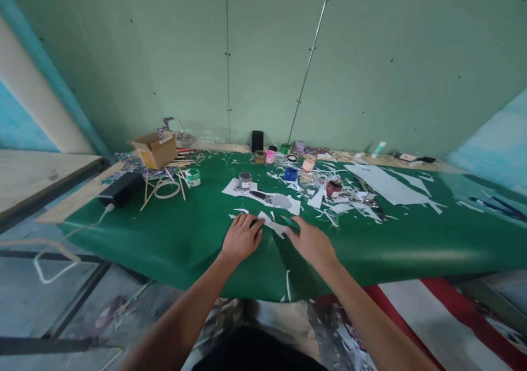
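Cardboard box (155,149) left of jars (269,156) (table's (173,239) rear); paper scraps (387,187) right.

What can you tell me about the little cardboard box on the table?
The cardboard box is small, plain brown and looks like corrugated card. It sits open, flaps up, with a white label on one flap. It stands slightly turned at the table's far left corner near the wall. Thin wooden sticks lie just in front. Neither hand touches it.
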`<state>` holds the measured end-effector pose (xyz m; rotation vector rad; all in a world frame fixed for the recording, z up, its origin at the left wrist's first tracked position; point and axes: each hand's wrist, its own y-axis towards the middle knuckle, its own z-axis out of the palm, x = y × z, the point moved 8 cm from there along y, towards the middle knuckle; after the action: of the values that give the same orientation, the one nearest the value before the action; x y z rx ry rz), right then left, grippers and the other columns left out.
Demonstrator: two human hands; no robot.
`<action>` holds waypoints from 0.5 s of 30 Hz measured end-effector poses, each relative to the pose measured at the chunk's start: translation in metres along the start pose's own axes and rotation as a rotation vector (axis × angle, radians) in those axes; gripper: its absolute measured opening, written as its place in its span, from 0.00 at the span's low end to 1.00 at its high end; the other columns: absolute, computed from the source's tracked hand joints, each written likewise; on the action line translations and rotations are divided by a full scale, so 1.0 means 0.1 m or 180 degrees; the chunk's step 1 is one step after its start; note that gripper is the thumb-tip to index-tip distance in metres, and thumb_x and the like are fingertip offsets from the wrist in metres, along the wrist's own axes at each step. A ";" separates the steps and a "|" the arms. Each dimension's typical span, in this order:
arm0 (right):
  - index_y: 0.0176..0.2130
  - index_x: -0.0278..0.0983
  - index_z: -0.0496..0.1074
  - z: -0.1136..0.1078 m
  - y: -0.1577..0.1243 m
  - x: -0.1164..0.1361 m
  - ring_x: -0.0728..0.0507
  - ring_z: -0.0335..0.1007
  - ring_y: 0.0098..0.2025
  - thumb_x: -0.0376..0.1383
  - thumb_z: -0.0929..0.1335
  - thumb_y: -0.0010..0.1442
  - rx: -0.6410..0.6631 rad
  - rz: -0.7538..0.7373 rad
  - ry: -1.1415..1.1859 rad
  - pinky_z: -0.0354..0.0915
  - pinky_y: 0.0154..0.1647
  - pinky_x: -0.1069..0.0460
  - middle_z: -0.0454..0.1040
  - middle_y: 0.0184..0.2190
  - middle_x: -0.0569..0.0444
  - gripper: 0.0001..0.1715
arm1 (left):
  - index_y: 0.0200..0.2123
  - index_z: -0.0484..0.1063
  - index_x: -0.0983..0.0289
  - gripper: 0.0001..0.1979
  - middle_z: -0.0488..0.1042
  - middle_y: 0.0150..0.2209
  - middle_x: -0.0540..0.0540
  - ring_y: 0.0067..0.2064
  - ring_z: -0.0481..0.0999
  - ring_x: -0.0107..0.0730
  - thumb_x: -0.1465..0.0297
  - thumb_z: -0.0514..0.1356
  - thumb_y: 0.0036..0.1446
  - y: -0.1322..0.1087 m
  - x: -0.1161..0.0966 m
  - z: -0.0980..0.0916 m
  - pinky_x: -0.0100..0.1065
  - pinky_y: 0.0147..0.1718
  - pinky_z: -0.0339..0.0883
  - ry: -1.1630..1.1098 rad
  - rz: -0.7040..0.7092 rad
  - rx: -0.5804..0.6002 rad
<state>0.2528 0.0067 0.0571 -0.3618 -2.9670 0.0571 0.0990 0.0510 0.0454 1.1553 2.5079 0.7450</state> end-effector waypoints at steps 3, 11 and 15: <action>0.56 0.41 0.62 0.12 0.08 0.23 0.41 0.74 0.42 0.51 0.59 0.64 -0.0045 0.0007 0.0166 0.60 0.30 0.53 0.77 0.42 0.48 0.26 | 0.50 0.69 0.58 0.15 0.72 0.44 0.56 0.47 0.70 0.41 0.71 0.51 0.62 -0.01 0.01 0.01 0.45 0.50 0.64 -0.0056 -0.0014 0.0010; 0.52 0.41 0.69 0.25 -0.07 -0.26 0.43 0.75 0.40 0.45 0.57 0.66 -0.0147 0.0440 0.0291 0.62 0.31 0.55 0.79 0.40 0.49 0.22 | 0.47 0.70 0.60 0.15 0.73 0.44 0.56 0.47 0.71 0.39 0.77 0.50 0.59 0.00 0.08 0.01 0.41 0.47 0.68 -0.0159 -0.0259 0.0005; 0.54 0.33 0.69 0.21 -0.39 -1.07 0.39 0.76 0.38 0.48 0.56 0.65 -0.0230 0.0967 0.0161 0.65 0.31 0.52 0.79 0.40 0.42 0.29 | 0.50 0.69 0.58 0.15 0.71 0.49 0.57 0.55 0.67 0.46 0.68 0.54 0.60 -0.06 -0.14 0.06 0.51 0.56 0.62 -0.0154 -0.0318 0.0067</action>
<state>0.3427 -0.0572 0.0228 -0.8077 -2.8434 -0.0249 0.1070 0.0392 0.0374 1.0336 2.5179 0.6584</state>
